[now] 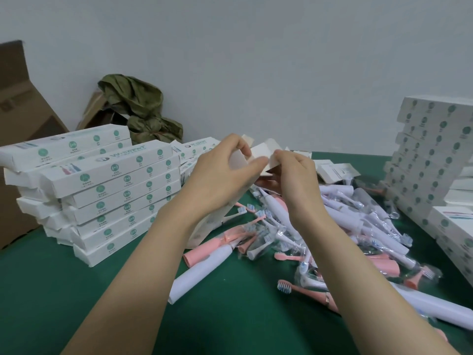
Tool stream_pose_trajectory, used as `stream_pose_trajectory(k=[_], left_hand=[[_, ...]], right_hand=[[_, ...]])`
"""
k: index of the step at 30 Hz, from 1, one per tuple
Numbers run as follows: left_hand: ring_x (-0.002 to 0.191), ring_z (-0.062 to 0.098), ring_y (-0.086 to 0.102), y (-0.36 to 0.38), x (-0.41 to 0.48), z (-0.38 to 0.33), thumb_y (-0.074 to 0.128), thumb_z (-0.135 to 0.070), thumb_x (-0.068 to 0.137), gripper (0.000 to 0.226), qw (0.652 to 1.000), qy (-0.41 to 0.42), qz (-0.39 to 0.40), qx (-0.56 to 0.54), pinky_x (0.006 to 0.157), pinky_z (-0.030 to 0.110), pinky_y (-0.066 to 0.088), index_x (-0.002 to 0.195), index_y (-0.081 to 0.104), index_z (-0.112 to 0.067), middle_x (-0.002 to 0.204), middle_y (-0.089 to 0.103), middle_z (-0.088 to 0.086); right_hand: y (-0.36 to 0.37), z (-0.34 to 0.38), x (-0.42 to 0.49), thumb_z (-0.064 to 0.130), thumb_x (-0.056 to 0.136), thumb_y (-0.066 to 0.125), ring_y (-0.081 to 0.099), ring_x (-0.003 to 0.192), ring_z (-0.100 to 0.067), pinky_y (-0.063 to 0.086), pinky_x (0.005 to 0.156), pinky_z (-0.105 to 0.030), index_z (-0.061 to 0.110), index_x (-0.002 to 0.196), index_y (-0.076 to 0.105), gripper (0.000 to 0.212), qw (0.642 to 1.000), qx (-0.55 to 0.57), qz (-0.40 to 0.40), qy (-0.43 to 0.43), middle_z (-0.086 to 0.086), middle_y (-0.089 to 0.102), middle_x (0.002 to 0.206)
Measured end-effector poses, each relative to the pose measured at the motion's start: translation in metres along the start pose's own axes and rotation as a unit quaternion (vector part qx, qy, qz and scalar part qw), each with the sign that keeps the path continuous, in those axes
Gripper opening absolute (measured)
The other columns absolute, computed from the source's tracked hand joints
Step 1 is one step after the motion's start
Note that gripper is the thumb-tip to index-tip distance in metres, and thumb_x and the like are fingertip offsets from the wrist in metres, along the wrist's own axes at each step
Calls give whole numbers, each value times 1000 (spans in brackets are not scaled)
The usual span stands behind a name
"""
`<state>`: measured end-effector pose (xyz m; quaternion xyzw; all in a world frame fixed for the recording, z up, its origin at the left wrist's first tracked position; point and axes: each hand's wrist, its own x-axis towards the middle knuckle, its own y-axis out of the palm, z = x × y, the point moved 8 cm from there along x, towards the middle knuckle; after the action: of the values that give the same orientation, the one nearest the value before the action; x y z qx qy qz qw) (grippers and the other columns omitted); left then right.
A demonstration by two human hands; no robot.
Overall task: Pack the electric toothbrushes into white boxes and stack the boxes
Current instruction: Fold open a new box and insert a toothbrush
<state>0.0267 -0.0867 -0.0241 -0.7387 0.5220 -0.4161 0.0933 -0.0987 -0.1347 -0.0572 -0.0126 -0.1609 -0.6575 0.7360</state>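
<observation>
Both my hands hold one white box (258, 152) up above the green table (64, 285), its open end flaps pointing away from me. My left hand (220, 175) grips the box body, whose lower part (207, 226) hangs behind my wrist. My right hand (294, 172) pinches a flap at the open end. A heap of pink and white electric toothbrushes and brush heads (294, 234), many in clear wrap, lies under and right of my hands. A stack of white boxes (102, 190) stands at the left. A taller stack of boxes (430, 155) rises at the right.
Brown cardboard cartons (20, 111) stand at the far left, with an olive-green bag (143, 108) against the wall behind the left stack. More white boxes (455, 231) lie at the right edge. Small white boxes (332, 170) sit behind the heap.
</observation>
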Motion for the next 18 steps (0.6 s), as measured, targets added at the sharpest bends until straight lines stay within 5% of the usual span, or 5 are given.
stream_pose_trajectory(k=[3, 7, 12, 15, 18], left_hand=[[72, -2, 50, -4, -4, -4, 70, -46, 72, 32, 999, 13, 4, 29, 57, 21, 36, 95, 52, -32, 80, 54, -19], [68, -6, 48, -7, -7, -15, 73, -41, 71, 41, 995, 68, 28, 61, 56, 10, 33, 106, 54, -34, 74, 51, -18], [65, -4, 48, -33, -13, -13, 65, -42, 66, 35, 993, 77, -47, 71, 57, 9, 35, 100, 62, -34, 64, 51, -14], [63, 1, 47, -49, -17, -4, 61, -43, 66, 33, 990, 53, -113, 72, 60, 13, 37, 98, 62, -35, 61, 50, -17], [62, 3, 45, -50, -18, 2, 59, -42, 67, 33, 988, 40, -118, 94, 58, 19, 33, 99, 61, -32, 59, 44, -13]], right_hand=[[-3, -1, 2, 1, 83, 40, 41, 55, -22, 48, 57, -31, 11, 60, 38, 26, 1000, -6, -5, 21, -4, 37, 56], [0, -12, -1, 3, 85, 37, 56, 45, -19, 50, 54, -28, 5, 72, 47, 17, 992, 65, 10, 105, -5, 55, 50], [26, -28, -9, 12, 96, 33, 67, 55, -19, 56, 53, -25, 1, 85, 59, 30, 945, 224, 131, 199, -10, 67, 65], [28, -46, -9, 8, 97, 41, 60, 56, -13, 55, 61, -24, 3, 87, 63, 24, 981, -18, 147, 122, -2, 65, 65], [62, -59, -30, 1, 89, 51, 61, 79, -17, 51, 78, -30, 14, 91, 64, 19, 899, -319, 298, -41, 9, 63, 81]])
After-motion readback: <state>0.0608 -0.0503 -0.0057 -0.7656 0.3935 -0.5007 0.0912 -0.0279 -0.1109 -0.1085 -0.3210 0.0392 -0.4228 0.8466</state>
